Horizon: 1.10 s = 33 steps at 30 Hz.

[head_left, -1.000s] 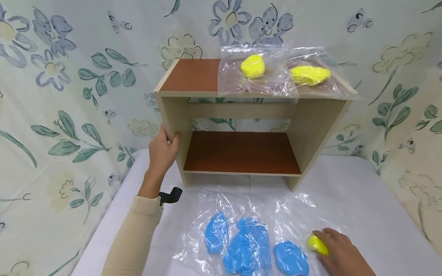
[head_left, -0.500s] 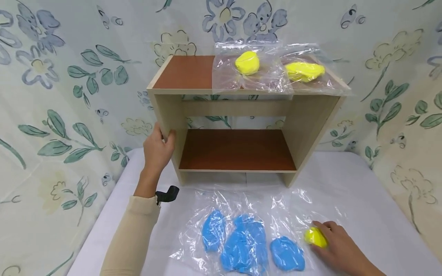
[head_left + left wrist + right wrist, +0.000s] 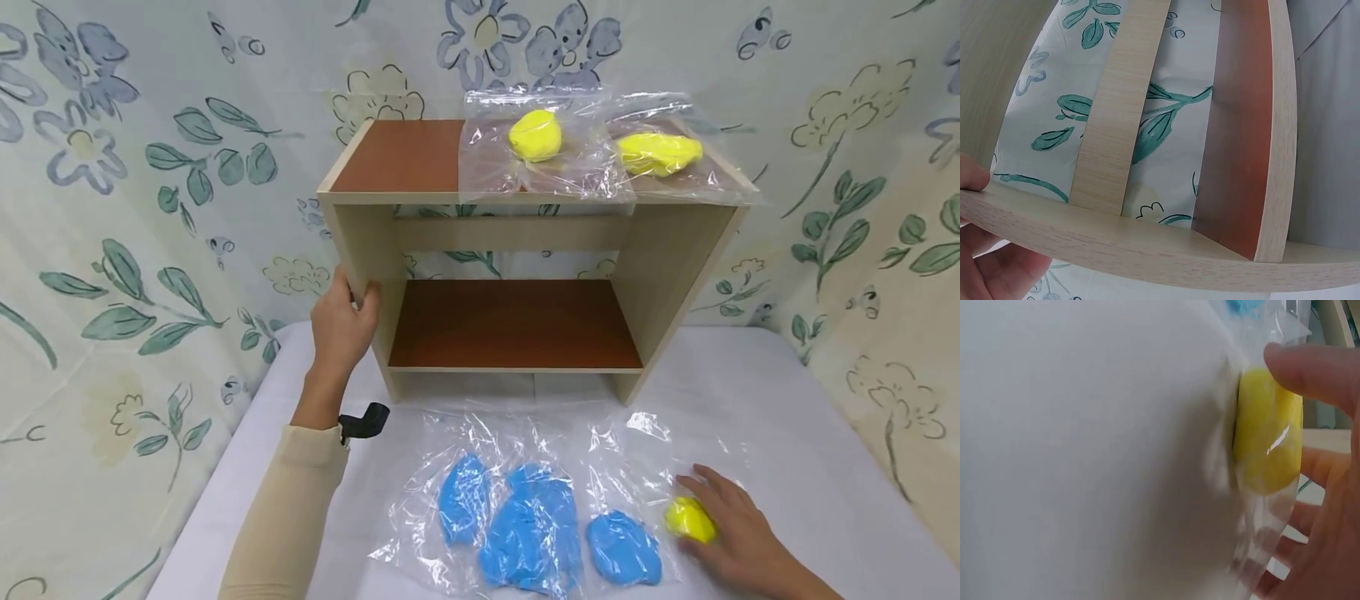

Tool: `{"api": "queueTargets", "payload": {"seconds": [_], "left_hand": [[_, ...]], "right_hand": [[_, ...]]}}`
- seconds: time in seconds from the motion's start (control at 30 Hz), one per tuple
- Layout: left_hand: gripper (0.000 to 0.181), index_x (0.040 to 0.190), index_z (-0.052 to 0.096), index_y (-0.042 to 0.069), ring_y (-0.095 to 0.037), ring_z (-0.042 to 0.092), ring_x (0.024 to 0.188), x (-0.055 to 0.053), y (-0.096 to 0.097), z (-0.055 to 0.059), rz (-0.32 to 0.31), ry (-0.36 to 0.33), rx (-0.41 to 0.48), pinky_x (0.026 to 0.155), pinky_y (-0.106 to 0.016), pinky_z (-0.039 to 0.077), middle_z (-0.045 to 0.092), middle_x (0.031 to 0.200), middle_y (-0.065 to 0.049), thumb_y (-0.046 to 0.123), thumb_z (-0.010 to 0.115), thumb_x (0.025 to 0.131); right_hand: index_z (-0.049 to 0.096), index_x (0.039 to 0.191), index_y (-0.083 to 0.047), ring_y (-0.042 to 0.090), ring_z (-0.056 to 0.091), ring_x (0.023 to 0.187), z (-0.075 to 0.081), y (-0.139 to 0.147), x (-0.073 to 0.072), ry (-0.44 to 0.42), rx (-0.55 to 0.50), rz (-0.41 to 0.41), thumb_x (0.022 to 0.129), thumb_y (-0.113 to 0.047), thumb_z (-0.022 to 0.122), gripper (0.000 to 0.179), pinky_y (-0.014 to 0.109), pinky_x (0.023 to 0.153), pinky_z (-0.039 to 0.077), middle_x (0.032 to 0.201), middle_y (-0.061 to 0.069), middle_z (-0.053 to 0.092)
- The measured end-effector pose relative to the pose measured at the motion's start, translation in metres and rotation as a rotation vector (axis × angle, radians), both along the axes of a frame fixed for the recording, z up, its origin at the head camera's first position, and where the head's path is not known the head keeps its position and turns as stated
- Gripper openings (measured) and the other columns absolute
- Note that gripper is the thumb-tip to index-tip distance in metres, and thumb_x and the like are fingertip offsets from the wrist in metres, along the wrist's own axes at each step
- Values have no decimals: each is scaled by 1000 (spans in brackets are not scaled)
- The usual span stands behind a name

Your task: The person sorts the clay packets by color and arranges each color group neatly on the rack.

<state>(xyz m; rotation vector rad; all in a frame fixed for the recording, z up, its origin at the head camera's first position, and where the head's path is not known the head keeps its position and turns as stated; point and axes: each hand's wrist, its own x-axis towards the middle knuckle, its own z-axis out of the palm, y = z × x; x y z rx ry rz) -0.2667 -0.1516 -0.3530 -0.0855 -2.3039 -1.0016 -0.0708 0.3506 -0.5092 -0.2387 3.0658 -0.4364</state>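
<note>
My left hand (image 3: 341,329) grips the left side panel of a small wooden shelf unit (image 3: 405,158). In the left wrist view the thumb (image 3: 974,175) lies on the inner side of the panel's edge, the fingers on the outer side. At the lower right, my right hand (image 3: 738,533) is spread beside a yellow clay-like lump (image 3: 688,519) in a clear plastic bag on the white cloth. The right wrist view puts the thumb (image 3: 1310,369) over the top end of the lump, with relaxed fingers (image 3: 1316,465) behind the bag.
Bagged blue lumps (image 3: 536,529) lie on the white tablecloth (image 3: 757,375) in front of the shelf. Two bagged yellow lumps, one round (image 3: 536,136) and one elongated (image 3: 660,154), sit on the shelf's top board. A floral curtain (image 3: 150,250) surrounds the table.
The fingers of my right hand have loosened from around the yellow lump and spread. My left hand keeps its hold on the panel. The head view has shifted slightly.
</note>
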Motion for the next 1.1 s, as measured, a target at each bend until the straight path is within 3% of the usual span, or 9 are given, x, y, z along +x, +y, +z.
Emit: {"api": "queueTargets", "payload": {"seconds": [0.27, 0.47, 0.67, 0.77, 0.93, 0.97, 1.07, 1.1], "left_hand": [[40, 128, 53, 3, -42, 70, 105, -1, 1, 2, 7, -6, -16, 81, -55, 58, 70, 117, -24, 30, 51, 98], [42, 129, 52, 3, -42, 70, 106, -1, 1, 1, 8, -31, -13, 81, -56, 58, 70, 118, -24, 32, 50, 99], [42, 129, 51, 2, -42, 70, 105, 0, 1, 1, 9, -37, -18, 80, -56, 58, 70, 119, -24, 31, 49, 99], [42, 129, 51, 2, -42, 70, 105, 0, 1, 0, 10, -37, -20, 80, -56, 58, 69, 120, -24, 31, 49, 99], [45, 133, 49, 5, -41, 69, 109, 1, 1, 0, 9, -64, -19, 83, -55, 58, 67, 126, -23, 34, 48, 100], [45, 134, 49, 5, -41, 69, 110, 1, 1, 0, 10, -67, -21, 83, -55, 58, 67, 126, -22, 35, 48, 100], [45, 134, 48, 5, -41, 68, 111, 1, 1, 1, 10, -68, -25, 84, -54, 58, 67, 127, -22, 35, 47, 100], [46, 134, 48, 5, -41, 68, 111, 1, 1, 0, 10, -69, -25, 84, -55, 58, 67, 127, -22, 35, 47, 100]], "right_hand": [[64, 118, -15, 30, 52, 111, 3, 0, -3, -12, 2, -7, 60, -34, 91, 66, 59, 95, 49, 127, 9, 57], [54, 122, -8, 29, 55, 102, 8, -2, -1, -4, -7, -65, 61, -24, 90, 72, 58, 92, 50, 122, 12, 59], [50, 129, -1, 36, 56, 112, 10, -1, 2, 76, -35, -70, 64, -20, 89, 78, 61, 96, 46, 131, 20, 55], [50, 130, -1, 35, 57, 112, 11, 0, 2, 107, -38, -83, 64, -19, 89, 79, 57, 95, 47, 130, 19, 56], [48, 131, -1, 39, 55, 113, 19, 0, 4, 149, -52, -105, 62, -14, 90, 81, 61, 93, 46, 131, 23, 54], [48, 131, 0, 39, 55, 112, 21, 0, 4, 176, -57, -100, 61, -13, 90, 82, 53, 100, 47, 131, 23, 54], [47, 132, 0, 38, 54, 111, 30, -2, 5, 224, -57, -115, 60, -12, 91, 85, 52, 98, 47, 131, 23, 54], [47, 132, 0, 37, 54, 111, 33, -3, 6, 252, -68, -114, 59, -11, 92, 86, 40, 105, 46, 131, 23, 54]]}}
